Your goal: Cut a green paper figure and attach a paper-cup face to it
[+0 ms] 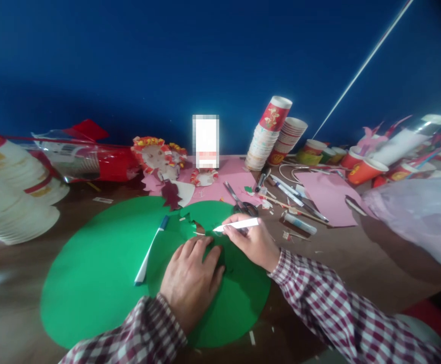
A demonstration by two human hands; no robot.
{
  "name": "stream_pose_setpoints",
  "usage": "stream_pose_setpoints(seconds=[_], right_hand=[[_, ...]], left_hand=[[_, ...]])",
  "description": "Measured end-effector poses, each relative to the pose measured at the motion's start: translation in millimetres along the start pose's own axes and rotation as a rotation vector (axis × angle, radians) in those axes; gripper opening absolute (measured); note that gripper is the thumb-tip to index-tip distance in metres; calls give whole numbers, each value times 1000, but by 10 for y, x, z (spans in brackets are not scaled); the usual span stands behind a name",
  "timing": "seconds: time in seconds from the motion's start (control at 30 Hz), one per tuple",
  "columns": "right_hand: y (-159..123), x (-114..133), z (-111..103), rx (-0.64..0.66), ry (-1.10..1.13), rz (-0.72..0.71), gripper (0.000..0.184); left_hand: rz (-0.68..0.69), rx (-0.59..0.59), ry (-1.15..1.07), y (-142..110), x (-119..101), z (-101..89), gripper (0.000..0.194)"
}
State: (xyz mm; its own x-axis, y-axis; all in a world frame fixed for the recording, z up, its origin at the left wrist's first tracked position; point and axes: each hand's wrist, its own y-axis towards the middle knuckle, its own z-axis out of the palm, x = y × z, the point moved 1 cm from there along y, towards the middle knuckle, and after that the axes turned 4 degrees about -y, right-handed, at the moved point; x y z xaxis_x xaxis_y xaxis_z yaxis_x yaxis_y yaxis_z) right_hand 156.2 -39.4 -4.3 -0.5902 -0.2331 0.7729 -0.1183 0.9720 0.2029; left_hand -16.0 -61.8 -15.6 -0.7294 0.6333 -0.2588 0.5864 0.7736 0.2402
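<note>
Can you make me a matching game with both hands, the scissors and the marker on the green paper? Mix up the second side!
Things:
1. left hand
2. right hand
3. scissors
4. marker

Clues:
A. blue and white, touched by neither hand
B. holding a white pen
C. dark-handled
D. spread on the green paper

Right pairs: 1-D, 2-B, 3-C, 4-A.

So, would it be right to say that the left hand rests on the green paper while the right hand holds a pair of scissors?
Not quite: in the head view, the right hand holds a white pen, while the scissors lie beyond it. The left hand does rest on the green paper.
</note>
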Motion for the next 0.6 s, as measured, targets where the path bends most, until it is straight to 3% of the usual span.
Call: stream_pose_setpoints(seconds=[0.6], right_hand=[[0, 4, 4, 2, -35, -5, 17]], left_hand=[[-7, 0, -13, 3, -4, 7, 28]])
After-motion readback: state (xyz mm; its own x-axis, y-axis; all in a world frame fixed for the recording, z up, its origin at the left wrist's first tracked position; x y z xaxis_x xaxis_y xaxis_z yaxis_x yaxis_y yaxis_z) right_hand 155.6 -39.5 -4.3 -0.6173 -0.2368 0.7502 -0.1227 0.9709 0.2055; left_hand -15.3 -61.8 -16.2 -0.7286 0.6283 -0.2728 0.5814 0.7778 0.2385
